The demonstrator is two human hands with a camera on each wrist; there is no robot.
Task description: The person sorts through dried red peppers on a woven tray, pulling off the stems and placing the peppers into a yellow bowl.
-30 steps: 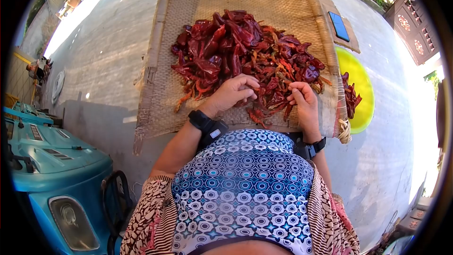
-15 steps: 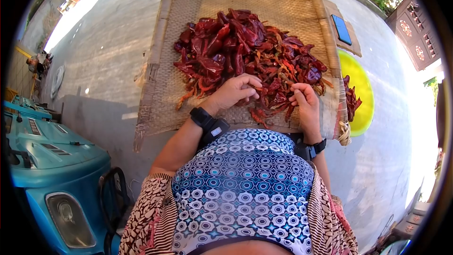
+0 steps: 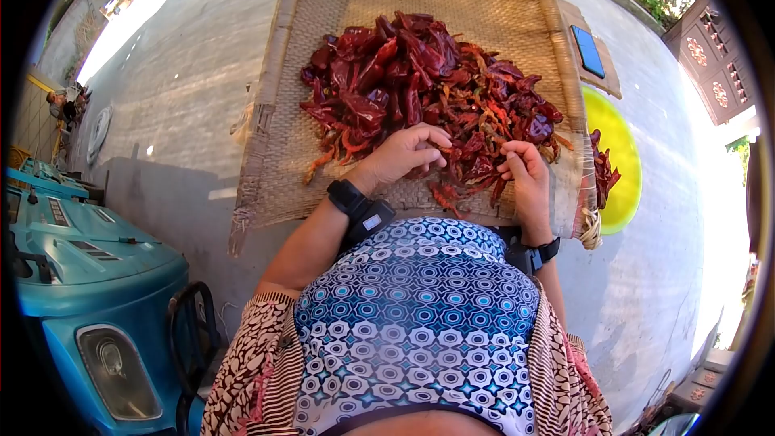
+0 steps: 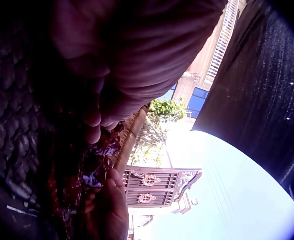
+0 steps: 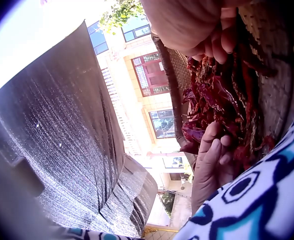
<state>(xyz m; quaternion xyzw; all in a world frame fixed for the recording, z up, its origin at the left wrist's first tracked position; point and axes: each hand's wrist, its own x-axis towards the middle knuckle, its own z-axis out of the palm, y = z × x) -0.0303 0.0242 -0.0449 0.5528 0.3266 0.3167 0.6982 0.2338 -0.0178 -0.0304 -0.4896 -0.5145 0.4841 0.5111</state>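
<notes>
A heap of dark red, dried chili peppers [image 3: 379, 81] covers the middle of a woven tray [image 3: 323, 0]. Some peppers are glossy and plump, others shrivelled and orange. At the heap's near edge my left hand [image 3: 404, 155] bends its thumb and fingers together around a dried chili pepper, mostly hidden by the fingers. A short gap to the right, my right hand [image 3: 529, 182] pinches at a small piece of chili between thumb and forefinger. The right wrist view shows both hands close over the peppers, with the left hand [image 5: 214, 160] below.
A yellow round basin [image 3: 622, 137] with more peppers stands right of the tray. Beyond it a phone [image 3: 588, 50] lies on a board. At the left is a blue vehicle [image 3: 89, 274] with a headlight. A person [image 3: 58, 105] sits far left.
Both hands keep nearly the same pose over the near edge of the heap, with only slight finger movement. The head view has shifted a little.
</notes>
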